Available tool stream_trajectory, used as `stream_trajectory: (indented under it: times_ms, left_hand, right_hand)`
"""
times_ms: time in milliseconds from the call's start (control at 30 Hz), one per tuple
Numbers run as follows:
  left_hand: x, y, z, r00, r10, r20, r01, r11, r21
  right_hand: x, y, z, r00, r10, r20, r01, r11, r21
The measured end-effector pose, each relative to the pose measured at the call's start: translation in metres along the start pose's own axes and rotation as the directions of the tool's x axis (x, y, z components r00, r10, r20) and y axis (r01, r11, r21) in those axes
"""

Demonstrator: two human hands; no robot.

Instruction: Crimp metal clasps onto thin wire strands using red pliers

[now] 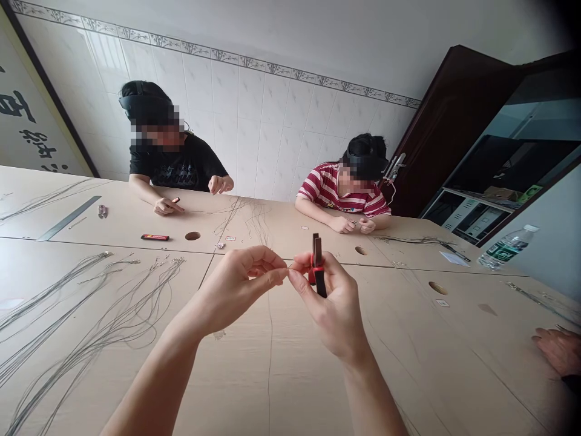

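My left hand [242,284] pinches a thin cord [270,339] between thumb and forefinger. The cord hangs from the fingertips down over the tabletop. Meeting it tip to tip, my right hand [333,303] has its thumb and forefinger pressed together at the same spot; anything tiny between them is too small to make out. A pair of small pliers [318,257] with dark jaws and red-and-black handles is tucked in my right hand, jaws pointing up. Both hands are raised above the table, near its middle.
Bundles of grey cords [104,327] with metal ends lie left on the table [236,387]. Beyond are a ruler [68,218], a black-and-red box cutter [155,237] and two seated people. A water bottle [508,247] stands right, near another person's hand [558,351].
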State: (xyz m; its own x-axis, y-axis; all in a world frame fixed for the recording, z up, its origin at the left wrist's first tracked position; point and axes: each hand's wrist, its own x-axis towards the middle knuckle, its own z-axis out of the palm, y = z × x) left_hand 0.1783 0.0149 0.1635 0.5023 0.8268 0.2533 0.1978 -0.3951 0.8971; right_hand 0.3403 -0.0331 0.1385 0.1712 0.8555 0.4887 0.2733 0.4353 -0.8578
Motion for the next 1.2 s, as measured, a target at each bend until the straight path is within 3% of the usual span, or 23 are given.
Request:
stream_trajectory:
  times_ms: [1033,1200]
  left_hand:
    - [-0.0020,-0.0011,-0.0011,0.999,0.045,0.017,-0.045,0.999,-0.029]
    - [-0.0011,0.0006,0.0002,0.998,0.054,0.021,-0.055,0.998,0.034]
  right_hand:
    - [-0.0001,-0.0078,-0.0029,1.000,0.017,-0.010,-0.017,0.999,-0.037]
    - [0.0004,-0.0081,-0.0013,1.000,0.023,-0.010,-0.023,1.000,-0.001]
